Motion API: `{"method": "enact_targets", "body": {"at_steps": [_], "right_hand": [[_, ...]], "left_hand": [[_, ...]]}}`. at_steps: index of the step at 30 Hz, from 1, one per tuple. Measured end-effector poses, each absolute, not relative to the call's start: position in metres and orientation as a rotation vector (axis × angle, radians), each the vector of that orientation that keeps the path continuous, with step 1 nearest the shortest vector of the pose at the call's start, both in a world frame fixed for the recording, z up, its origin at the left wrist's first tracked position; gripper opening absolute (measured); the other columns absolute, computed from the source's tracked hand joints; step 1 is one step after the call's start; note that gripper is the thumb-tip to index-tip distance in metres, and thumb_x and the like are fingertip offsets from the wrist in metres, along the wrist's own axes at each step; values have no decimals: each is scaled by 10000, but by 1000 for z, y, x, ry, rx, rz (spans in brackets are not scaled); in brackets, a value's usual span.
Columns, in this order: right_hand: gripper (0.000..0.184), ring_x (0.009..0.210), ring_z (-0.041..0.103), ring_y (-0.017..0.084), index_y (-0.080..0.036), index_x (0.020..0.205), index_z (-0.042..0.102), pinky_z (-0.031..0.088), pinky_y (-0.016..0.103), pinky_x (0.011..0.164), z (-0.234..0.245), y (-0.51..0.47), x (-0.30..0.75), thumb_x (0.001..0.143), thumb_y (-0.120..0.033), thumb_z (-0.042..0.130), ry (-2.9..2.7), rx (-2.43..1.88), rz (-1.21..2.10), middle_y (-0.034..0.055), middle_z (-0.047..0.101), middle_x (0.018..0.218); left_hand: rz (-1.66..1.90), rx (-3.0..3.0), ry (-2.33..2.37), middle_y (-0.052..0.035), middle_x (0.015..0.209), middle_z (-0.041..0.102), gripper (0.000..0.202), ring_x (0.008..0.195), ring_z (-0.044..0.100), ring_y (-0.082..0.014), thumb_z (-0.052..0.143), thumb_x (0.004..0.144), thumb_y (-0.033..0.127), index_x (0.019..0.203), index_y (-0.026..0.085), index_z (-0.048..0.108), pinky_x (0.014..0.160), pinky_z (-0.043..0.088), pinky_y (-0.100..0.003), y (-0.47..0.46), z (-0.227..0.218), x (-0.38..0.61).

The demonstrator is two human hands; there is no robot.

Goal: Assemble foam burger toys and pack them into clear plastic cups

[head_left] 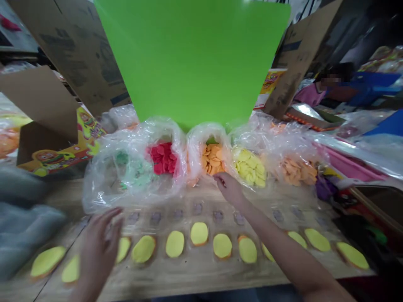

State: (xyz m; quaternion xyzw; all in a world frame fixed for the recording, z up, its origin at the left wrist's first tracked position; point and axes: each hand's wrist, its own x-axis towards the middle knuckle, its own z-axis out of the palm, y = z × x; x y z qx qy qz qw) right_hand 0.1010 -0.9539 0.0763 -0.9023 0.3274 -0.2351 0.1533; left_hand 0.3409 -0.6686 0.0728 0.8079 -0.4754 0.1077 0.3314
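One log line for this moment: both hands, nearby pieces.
right hand: beside bagged orange pieces, grip unclear | left hand: blurred, near yellow-topped pieces, grip unclear | yellow-topped pieces: rough row on table

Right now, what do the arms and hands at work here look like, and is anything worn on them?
They are a person's, with no cables. The five-fingered left hand and right hand appear gloveless. The slender, tapering right forearm shows no sleeve or marking. Blur hides finer left-hand details.
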Motion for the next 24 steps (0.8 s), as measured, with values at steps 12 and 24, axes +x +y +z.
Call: {"method": "enact_targets", "body": {"at_steps": [12,24], "right_hand": [[499,1175,418,288,-148,1316,370,327,436,967,20,-1109,71,856,-335,419,1214,-2938,-607,152,480,1278],[349,1254,320,306,-149,1154,525,295,492,987,16,-1087,93,860,-274,385,948,-3067,-860,133,489,1264]], "left_hand": [[51,1961,-2013,-95,1273,511,373,1229,390,-250,473,819,368,1153,213,532,1045,193,-503,-914,71,275],[116,2490,-521,-240,1054,535,501,1069,476,-376,598,680,476,983,83,527,857,366,-458,-925,37,378]]}}
